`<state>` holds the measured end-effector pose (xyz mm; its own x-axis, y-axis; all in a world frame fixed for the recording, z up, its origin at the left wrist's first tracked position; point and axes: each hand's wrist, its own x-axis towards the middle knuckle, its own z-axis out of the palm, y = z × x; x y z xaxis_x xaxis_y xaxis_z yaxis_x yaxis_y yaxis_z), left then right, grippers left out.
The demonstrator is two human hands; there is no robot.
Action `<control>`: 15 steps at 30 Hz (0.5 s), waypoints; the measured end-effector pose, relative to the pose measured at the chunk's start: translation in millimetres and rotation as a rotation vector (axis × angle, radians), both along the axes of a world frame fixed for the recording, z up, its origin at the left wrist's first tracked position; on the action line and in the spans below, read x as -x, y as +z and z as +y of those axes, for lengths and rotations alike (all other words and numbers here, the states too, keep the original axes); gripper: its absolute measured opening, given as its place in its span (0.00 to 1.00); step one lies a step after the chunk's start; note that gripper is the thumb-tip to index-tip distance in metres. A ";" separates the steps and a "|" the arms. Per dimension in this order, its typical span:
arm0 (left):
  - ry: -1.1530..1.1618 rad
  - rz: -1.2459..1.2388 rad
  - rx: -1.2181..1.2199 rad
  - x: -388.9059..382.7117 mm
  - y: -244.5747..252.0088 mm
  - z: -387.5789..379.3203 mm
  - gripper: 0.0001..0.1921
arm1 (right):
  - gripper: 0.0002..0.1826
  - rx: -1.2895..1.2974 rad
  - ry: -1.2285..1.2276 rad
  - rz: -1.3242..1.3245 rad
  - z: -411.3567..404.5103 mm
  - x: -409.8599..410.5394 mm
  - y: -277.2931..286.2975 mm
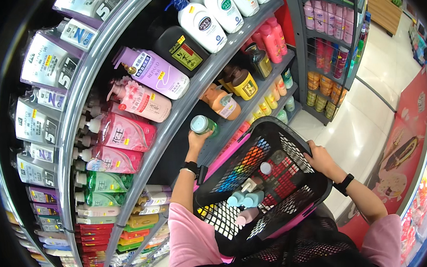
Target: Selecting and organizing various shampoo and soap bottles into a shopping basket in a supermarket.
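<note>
My left hand (198, 143) is closed around a green bottle (212, 127) with a pale lid, at a dark shelf (194, 114) of the display rack. Whether the bottle rests on the shelf, I cannot tell. My right hand (319, 158) grips the far right rim of a black plastic mesh basket (327, 190) with pink handles, which is in front of my body. Inside the basket are light-blue bottles (252, 199), a pink-capped bottle (248, 216), a white pump-top bottle (252, 184) and a container with a round white lid (266, 168).
Pump bottles (160, 74) crowd the upper shelf on the left, above a clear shelf edge (169, 123). Orange (222, 103) and yellow (245, 84) bottles stand beyond my left hand. A wire rack (331, 45) and a red freezer cabinet (401, 147) flank the tiled floor (363, 120).
</note>
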<state>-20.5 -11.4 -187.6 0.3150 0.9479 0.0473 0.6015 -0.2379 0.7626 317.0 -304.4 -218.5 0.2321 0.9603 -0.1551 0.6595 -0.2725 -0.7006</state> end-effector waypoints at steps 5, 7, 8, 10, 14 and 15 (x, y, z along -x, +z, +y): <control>0.106 -0.188 0.137 3.4 -16.5 7.3 0.24 | 0.19 0.006 -0.017 -0.016 0.3 1.4 -4.4; 0.106 -0.274 0.105 4.7 -18.6 10.3 0.23 | 0.19 -0.029 0.002 -0.011 0.3 2.3 -6.9; 0.086 -0.343 0.156 4.4 -19.1 10.5 0.22 | 0.19 -0.004 -0.025 -0.036 0.3 2.8 -7.8; 0.137 -0.203 0.092 4.2 -16.1 11.8 0.23 | 0.18 -0.035 -0.004 -0.019 0.1 3.6 -8.3; 0.147 -0.339 0.220 -4.4 -12.7 5.0 0.24 | 0.18 -0.007 -0.033 -0.047 1.0 4.6 -5.8; 0.186 -0.372 0.224 -6.2 -12.0 3.0 0.25 | 0.18 -0.031 -0.014 -0.036 1.3 4.6 -4.7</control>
<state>-14.3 -8.3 -199.5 0.1395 0.9864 -0.0871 0.2940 0.0427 0.9548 312.5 -303.1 -223.2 0.2508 0.9610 -0.1169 0.6805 -0.2608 -0.6848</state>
